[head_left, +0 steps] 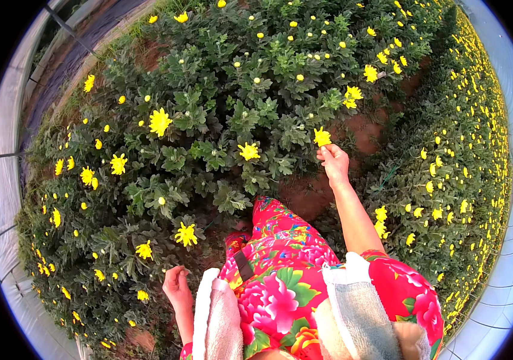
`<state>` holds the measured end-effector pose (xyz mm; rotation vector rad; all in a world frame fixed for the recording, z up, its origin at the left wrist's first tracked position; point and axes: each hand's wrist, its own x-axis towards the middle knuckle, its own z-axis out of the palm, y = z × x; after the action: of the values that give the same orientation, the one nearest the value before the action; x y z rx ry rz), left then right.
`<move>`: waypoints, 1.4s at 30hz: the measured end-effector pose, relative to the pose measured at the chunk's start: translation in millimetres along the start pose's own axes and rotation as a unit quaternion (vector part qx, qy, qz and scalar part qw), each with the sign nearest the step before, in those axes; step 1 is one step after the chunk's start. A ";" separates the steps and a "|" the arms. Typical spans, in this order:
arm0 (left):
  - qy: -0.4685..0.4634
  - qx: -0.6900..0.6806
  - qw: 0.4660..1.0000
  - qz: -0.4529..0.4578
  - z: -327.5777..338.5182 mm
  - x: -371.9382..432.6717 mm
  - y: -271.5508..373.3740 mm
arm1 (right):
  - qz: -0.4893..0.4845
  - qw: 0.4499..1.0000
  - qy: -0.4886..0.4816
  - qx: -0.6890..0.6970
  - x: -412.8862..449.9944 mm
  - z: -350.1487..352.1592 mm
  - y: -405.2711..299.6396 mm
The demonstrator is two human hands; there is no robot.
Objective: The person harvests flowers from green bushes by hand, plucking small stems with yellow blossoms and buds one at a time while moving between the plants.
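Observation:
My right hand [335, 163] reaches out to the edge of the plant row, thumb and fingertips pinched just beneath a yellow chrysanthemum flower [322, 137]. The stem under that bloom is hidden by my fingers. Lower down, my left hand [177, 282] hangs beside the leaves with its fingers curled; whether anything is inside them does not show. Above the left hand stand two open blooms, one yellow flower [144, 250] and a larger yellow flower [186, 234]. Another open bloom [249, 151] grows left of my right hand.
Dense green chrysanthemum plants [220, 108] with buds and blooms spread ahead and left. Bare reddish soil [308, 193] runs between this row and a second flowering row [441, 202] on the right. Plastic greenhouse sheeting [2, 189] curves along both sides. A floral garment [279, 297] covers my body.

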<state>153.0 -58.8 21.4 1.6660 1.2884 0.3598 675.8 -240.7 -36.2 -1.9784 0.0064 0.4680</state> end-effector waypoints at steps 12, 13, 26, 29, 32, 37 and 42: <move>-0.023 0.008 0.932 -0.361 43.4 -129.1 -165.3 | 0.038 0.998 -0.030 0.046 135.2 -17.1 14.5; -0.018 0.002 0.930 -0.367 51.1 -126.8 -154.2 | 0.080 0.995 -0.056 0.032 149.0 -17.3 11.2; 0.071 -0.077 0.927 -0.359 182.8 -70.9 43.5 | -0.064 0.965 -0.256 0.000 258.5 44.3 28.9; 0.082 -0.085 0.922 -0.369 205.4 -72.7 72.7 | -0.012 0.935 -0.344 0.084 263.5 49.1 33.5; 0.099 -0.084 0.911 -0.391 216.3 -95.0 87.8 | 0.092 0.893 -0.420 0.135 249.6 46.9 19.9; 0.093 -0.088 0.905 -0.405 237.0 -100.0 100.9 | 0.165 0.845 -0.441 0.254 261.9 32.3 40.9; 0.086 -0.088 0.905 -0.408 241.6 -103.9 104.4 | 0.238 0.804 -0.451 0.307 266.2 24.9 60.0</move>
<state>343.9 -267.6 19.3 0.8362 1.8908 0.1011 900.9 -192.0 -184.6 -0.9484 0.0510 1.4988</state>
